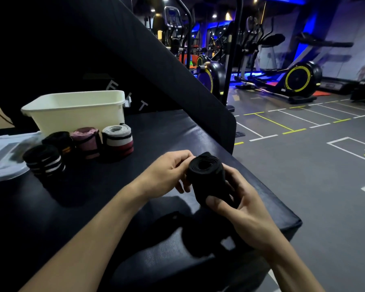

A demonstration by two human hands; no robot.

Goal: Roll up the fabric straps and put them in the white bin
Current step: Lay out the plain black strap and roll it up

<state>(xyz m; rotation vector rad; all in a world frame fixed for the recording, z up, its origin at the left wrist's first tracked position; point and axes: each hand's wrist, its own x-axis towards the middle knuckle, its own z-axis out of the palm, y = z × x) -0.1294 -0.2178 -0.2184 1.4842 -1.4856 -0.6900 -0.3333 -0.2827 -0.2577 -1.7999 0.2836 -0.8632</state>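
Your biggest risk is the black strap (pixel 207 175) springing loose: your left hand (pixel 169 169) pinches its coiled top and your right hand (pixel 238 205) clasps its lower body above the dark bench (pixel 114 186), so easing either grip could uncoil it. Count one white bin (pixel 76 110), nothing visible inside, then four finished rolls just before it: the grey-and-red roll (pixel 118 142), pink roll (pixel 86 142), black roll with orange tag (pixel 59 142), black-and-white striped roll (pixel 43 160).

Black strap (pixel 207 178) rolled into a coil, open end up, held above the bench. Four rolled straps stand by the white bin (pixel 76 111): black-white (pixel 43 160), black (pixel 59 142), pink (pixel 86 142), grey-white-maroon (pixel 118 140). Bin upright, behind them.
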